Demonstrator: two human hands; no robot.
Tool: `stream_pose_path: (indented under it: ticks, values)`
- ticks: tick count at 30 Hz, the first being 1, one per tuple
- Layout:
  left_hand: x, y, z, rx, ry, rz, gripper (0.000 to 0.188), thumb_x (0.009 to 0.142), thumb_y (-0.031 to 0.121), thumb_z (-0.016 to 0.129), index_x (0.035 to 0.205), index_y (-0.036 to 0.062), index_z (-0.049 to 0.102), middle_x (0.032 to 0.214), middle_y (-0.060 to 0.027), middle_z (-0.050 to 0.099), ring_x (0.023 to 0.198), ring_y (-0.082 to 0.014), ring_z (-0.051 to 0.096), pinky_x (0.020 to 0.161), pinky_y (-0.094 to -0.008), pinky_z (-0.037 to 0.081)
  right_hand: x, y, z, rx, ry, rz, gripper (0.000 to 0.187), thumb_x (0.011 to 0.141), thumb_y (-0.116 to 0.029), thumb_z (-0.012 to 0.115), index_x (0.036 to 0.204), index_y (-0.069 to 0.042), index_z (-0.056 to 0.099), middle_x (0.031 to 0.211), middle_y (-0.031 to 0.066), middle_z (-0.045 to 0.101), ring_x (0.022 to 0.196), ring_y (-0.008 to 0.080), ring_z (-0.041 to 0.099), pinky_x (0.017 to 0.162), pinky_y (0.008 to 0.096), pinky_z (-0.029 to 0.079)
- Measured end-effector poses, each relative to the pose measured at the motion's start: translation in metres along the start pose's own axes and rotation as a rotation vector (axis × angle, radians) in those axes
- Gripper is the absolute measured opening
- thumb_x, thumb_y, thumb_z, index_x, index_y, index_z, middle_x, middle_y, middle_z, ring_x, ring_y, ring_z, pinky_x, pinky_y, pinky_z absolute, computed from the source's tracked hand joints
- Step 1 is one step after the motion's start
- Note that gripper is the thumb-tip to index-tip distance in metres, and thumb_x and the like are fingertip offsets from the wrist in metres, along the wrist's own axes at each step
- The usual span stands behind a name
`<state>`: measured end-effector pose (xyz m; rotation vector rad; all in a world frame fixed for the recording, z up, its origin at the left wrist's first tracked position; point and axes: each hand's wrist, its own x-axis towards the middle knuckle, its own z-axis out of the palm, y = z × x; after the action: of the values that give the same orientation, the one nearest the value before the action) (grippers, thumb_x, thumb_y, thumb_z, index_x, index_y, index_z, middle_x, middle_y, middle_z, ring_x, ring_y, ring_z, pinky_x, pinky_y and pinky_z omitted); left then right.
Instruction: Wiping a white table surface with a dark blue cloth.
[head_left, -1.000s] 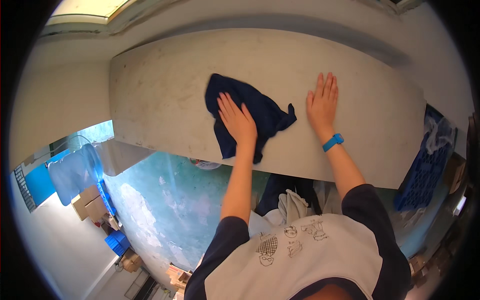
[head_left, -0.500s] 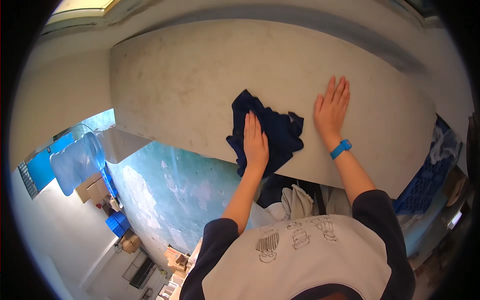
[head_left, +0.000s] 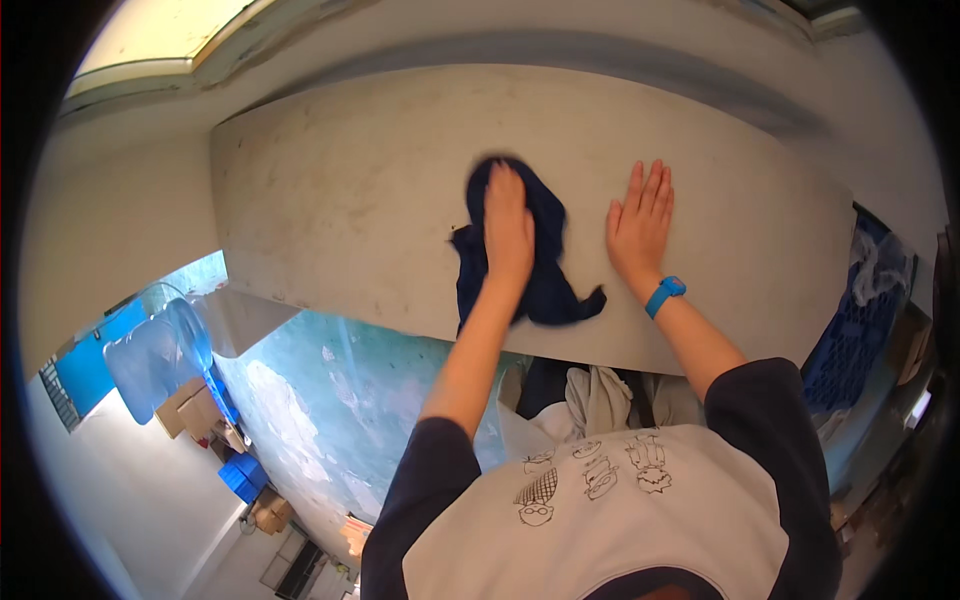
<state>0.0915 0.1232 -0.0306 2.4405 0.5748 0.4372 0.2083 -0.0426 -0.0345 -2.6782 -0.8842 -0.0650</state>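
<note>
A crumpled dark blue cloth [head_left: 552, 275] lies on a pale, smudged tabletop [head_left: 350, 200]. My left hand [head_left: 509, 230] presses down on it, fingers stretched forward and a little blurred at the tips; the cloth is bunched up around and ahead of them. To the right of the cloth, my right hand [head_left: 641, 225] rests flat on the bare tabletop with fingers extended and nothing in it. A blue watch [head_left: 666, 295] is on that wrist.
Below the table's near edge are bundled grey fabrics [head_left: 597, 400]. A blue plastic crate [head_left: 858, 320] with clear film stands at the right end. Off the left end hangs a translucent blue plastic container [head_left: 155, 360]. A wall runs behind the table.
My left hand has pushed forward, away from me, folding the cloth into a narrower, longer bunch. My right hand stays flat on the table; the whole view has shifted slightly.
</note>
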Motion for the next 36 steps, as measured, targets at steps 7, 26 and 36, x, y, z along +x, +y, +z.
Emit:
stream_pose_path:
  ticks: [7,26,36]
  values:
    - [-0.001,0.008,0.004,0.028,0.026,-0.077,0.064,0.082,-0.009,0.045,0.145,-0.0054,0.04,0.153,-0.0211,0.038,0.145,-0.0388,0.03,0.118,-0.0444,0.027,0.001,0.009,-0.001,0.113,0.002,0.006,0.067,0.094,-0.021,0.055,0.15,0.003,0.027,0.156,0.0278,0.023,0.145,0.0436,0.021,0.118,0.0524,0.02]
    - [0.093,-0.13,-0.076,0.429,0.212,-0.161,0.054,0.095,0.005,0.041,0.146,-0.0117,0.032,0.152,-0.0293,0.033,0.143,-0.043,0.029,0.12,-0.0461,0.023,-0.066,-0.047,0.012,-0.092,0.107,0.519,0.076,0.093,-0.028,0.051,0.156,-0.001,0.017,0.164,0.0172,0.016,0.151,0.0339,0.014,0.12,0.049,0.015]
    - [0.113,-0.107,-0.062,0.198,0.03,0.007,0.058,0.087,-0.005,0.048,0.143,-0.0094,0.038,0.154,-0.0249,0.033,0.145,-0.0415,0.027,0.119,-0.0466,0.024,-0.063,-0.042,0.008,-0.072,0.059,0.546,0.079,0.091,-0.027,0.053,0.156,-0.001,0.016,0.163,0.018,0.015,0.151,0.0337,0.013,0.121,0.0481,0.013]
